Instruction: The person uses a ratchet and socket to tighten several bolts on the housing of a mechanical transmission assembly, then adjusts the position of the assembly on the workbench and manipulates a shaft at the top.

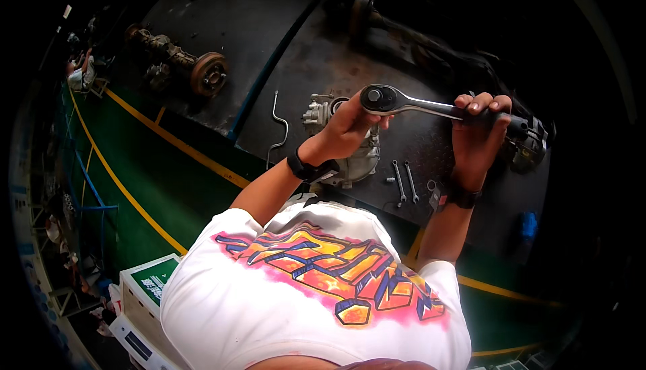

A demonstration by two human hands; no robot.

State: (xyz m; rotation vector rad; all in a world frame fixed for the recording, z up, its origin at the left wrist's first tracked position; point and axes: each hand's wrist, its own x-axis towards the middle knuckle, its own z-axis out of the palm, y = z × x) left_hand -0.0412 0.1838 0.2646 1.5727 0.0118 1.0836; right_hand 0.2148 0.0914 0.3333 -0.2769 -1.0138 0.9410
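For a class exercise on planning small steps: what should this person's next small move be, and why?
Probably lower the ratchet toward the metal housing. The right hand grips its handle and the left hand is at its head, but the tool is held up in the air while the housing sits on the table.

Both hands [344, 131] [479, 134] hold a ratchet [420, 105]; two wrenches [399, 180] lie on the dark table [262, 115].
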